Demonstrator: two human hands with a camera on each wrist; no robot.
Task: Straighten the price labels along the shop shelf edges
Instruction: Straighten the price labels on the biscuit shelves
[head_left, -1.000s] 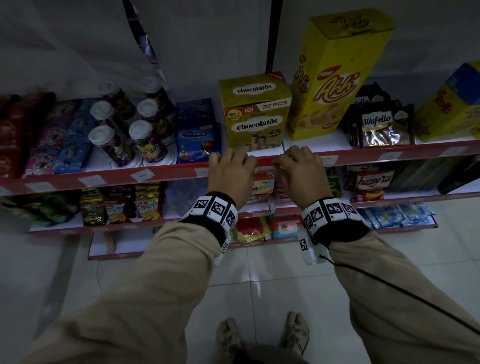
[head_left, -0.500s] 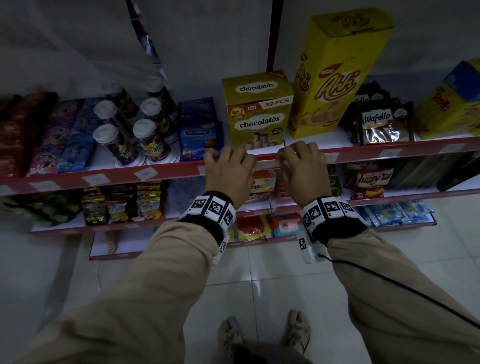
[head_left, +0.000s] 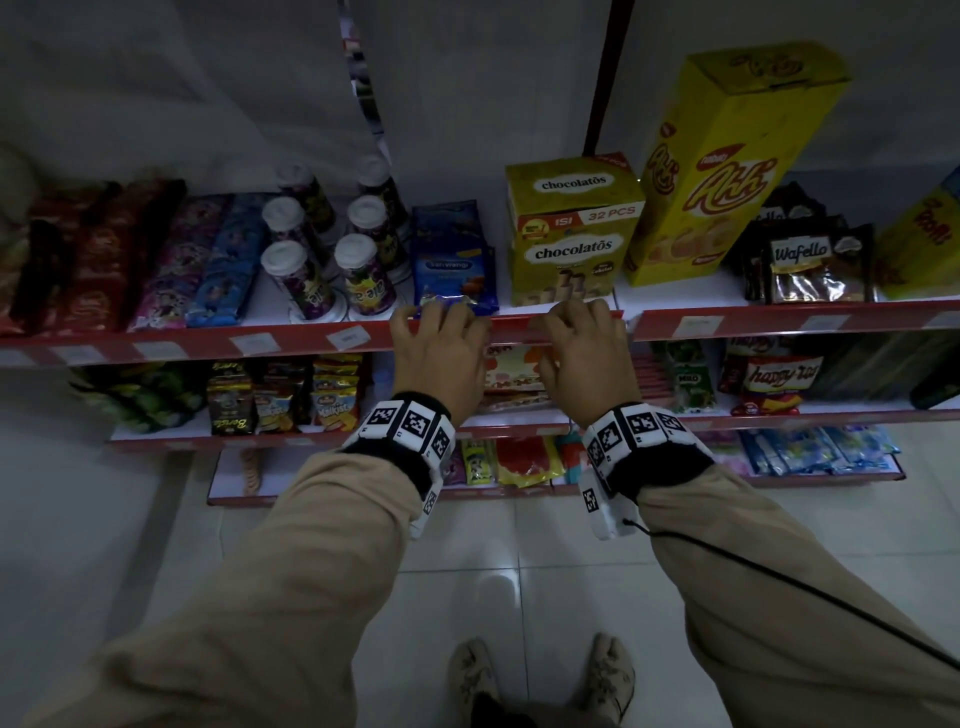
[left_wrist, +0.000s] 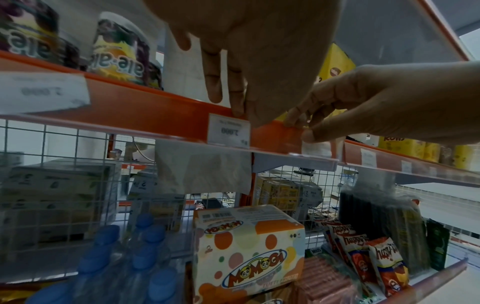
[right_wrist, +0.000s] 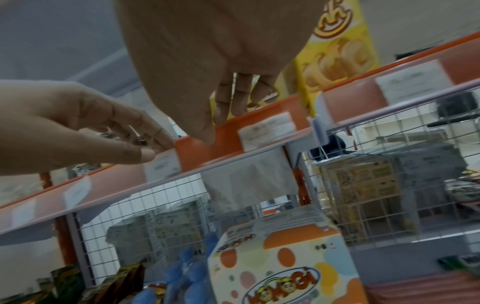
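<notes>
My left hand (head_left: 441, 332) and right hand (head_left: 582, 325) sit side by side on the red label strip (head_left: 208, 347) of the top shelf, below the chocolatos box (head_left: 571, 234). The left fingers (left_wrist: 237, 107) hook over the strip's top edge, with the thumb in front, just above a white price label (left_wrist: 228, 131) (right_wrist: 162, 164). The right hand (left_wrist: 303, 129) pinches the strip's top edge above a second price label (left_wrist: 319, 148) (right_wrist: 267, 129). Further left on the strip, two labels (head_left: 348, 339) (head_left: 254, 343) sit tilted.
The top shelf carries cups (head_left: 358, 275), a blue packet (head_left: 452, 254), a tall yellow box (head_left: 722, 156) and Wafello packs (head_left: 815, 265). More labels (head_left: 696, 326) sit on the right-hand strip. Snack packs fill the lower shelves (head_left: 332, 400). White floor tiles lie below.
Both hands have slid left along the strip: the right hand is now under the chocolatos box and the left under the blue packet. The head view has shifted slightly.
</notes>
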